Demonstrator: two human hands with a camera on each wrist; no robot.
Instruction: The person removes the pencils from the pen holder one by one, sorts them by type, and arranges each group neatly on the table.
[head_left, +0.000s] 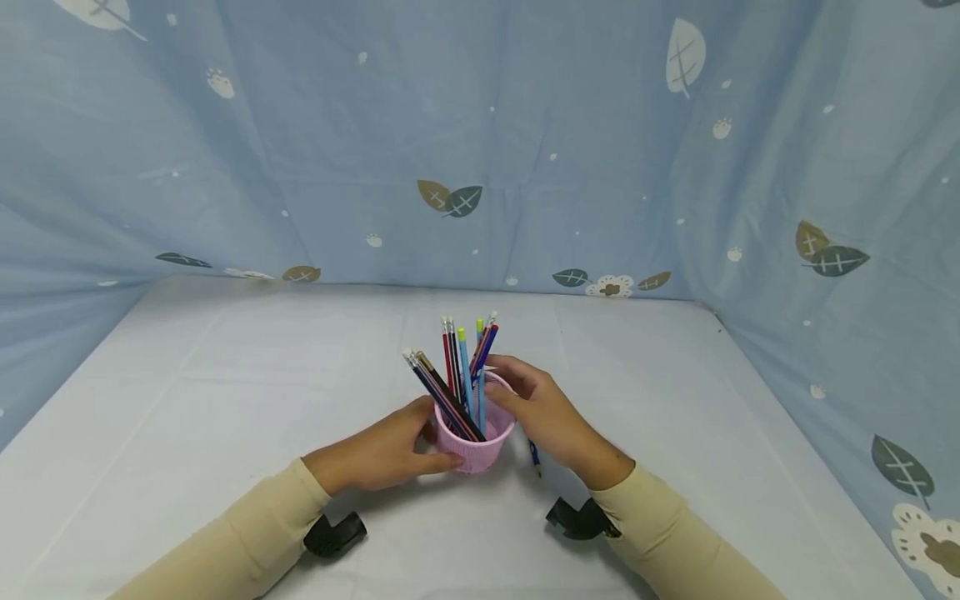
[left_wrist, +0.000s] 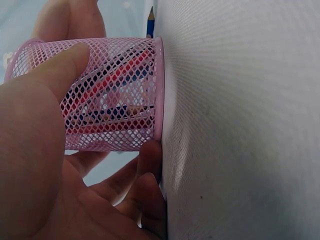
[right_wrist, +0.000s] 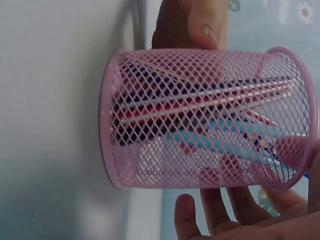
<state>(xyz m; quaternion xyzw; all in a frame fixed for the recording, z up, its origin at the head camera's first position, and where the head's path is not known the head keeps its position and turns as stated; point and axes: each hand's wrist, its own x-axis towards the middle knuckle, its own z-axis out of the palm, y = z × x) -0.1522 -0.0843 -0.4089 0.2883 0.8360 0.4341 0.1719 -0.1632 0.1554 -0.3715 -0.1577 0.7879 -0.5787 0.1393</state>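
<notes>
A pink mesh pencil cup [head_left: 480,455] stands upright on the table with several pencils [head_left: 466,371] leaning inside it. My left hand [head_left: 382,452] holds the cup's left side, its thumb laid across the mesh and its fingers round the other side, as the left wrist view shows. On the right, my right hand [head_left: 553,421] grips the rim, with the thumb over the edge. The right wrist view shows the mesh wall [right_wrist: 200,120] with red, dark and light blue pencils behind it. One loose blue pencil [head_left: 535,458] lies beneath my right hand, partly hidden.
White cloth covers the table [head_left: 262,367]. A blue leaf-patterned curtain [head_left: 480,125] hangs along the back and sides. Black wrist straps [head_left: 334,535] show below both sleeves.
</notes>
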